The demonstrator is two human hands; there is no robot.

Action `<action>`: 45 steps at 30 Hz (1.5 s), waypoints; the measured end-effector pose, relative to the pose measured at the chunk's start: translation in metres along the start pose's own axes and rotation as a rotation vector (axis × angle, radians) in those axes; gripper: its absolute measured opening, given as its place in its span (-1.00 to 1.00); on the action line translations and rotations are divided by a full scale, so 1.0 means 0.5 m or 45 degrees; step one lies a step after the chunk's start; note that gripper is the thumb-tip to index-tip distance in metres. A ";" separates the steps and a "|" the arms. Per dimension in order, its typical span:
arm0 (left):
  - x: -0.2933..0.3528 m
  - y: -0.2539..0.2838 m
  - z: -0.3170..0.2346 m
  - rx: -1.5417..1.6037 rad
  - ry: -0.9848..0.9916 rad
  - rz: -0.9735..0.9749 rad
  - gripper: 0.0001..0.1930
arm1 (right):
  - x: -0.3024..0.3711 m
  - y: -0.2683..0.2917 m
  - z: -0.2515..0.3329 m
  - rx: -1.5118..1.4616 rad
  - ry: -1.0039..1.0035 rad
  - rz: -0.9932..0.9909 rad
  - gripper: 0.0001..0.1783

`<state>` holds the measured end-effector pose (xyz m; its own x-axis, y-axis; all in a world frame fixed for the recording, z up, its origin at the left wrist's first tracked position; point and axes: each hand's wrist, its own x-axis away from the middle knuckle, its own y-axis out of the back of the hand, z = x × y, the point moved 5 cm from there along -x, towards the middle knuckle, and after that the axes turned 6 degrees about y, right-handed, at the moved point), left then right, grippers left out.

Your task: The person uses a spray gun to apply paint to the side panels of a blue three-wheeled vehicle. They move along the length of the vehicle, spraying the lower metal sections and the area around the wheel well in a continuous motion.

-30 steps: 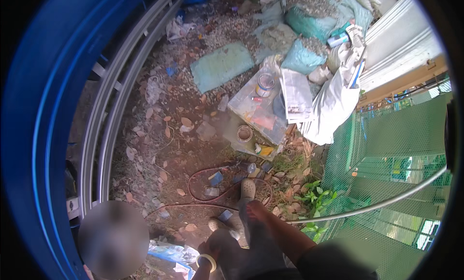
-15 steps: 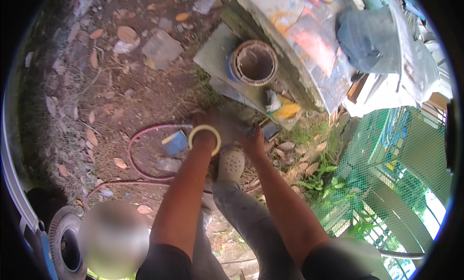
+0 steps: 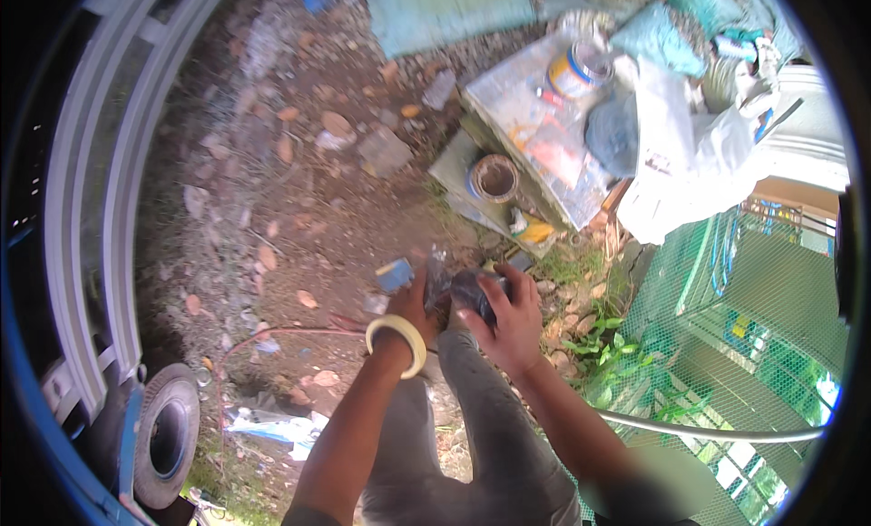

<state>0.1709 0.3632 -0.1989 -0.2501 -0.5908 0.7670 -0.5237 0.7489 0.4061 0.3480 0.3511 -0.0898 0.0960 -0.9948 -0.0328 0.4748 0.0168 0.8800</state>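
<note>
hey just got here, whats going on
A person is bent over a patch of dirt, working with bare hands. The right hand grips a dark, rounded object. The left hand is close beside it, next to something clear and shiny; whether it holds that is hard to tell. A pale yellow ring sits around the left wrist. Just ahead, an open can stands on a low slab, and a blue block lies on the ground.
</note>
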 end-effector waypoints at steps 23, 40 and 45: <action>0.945 0.292 0.168 1.033 -0.244 -0.571 -0.18 | 0.065 0.840 0.880 -0.953 0.626 -0.261 -0.56; 1.095 0.215 0.148 1.084 -0.333 -0.451 -0.16 | 0.274 0.707 1.100 0.256 0.957 0.088 -0.50; 1.129 0.181 0.158 1.131 -0.384 -0.563 -0.16 | 0.318 0.716 1.143 0.197 0.870 -0.026 -0.62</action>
<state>-0.0821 0.0738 0.2315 -0.0189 -0.9014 0.4326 -0.9995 0.0280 0.0146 0.0332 0.1417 0.4910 0.6411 -0.7080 -0.2960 0.3570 -0.0663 0.9317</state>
